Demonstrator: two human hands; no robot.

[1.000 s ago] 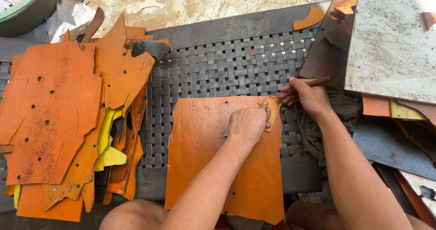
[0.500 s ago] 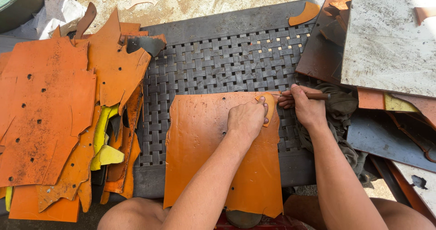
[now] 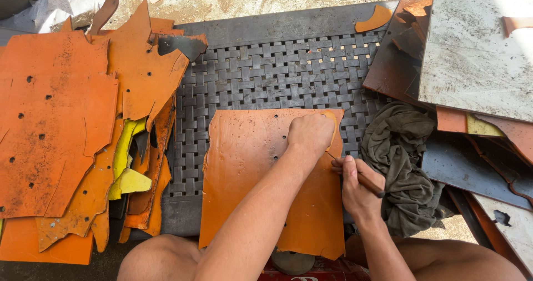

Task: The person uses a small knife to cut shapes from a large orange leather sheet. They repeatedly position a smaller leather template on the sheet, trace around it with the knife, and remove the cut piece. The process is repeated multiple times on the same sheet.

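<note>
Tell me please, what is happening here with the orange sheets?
A person sits at a dark woven mat and works on a flat orange sheet that lies on it. The left hand presses a small template-like piece against the sheet near its upper right corner. The right hand holds a thin tool at the sheet's right edge, beside that piece. A stack of orange sheets with punched holes lies to the left, and a crumpled dark cloth lies to the right.
</note>
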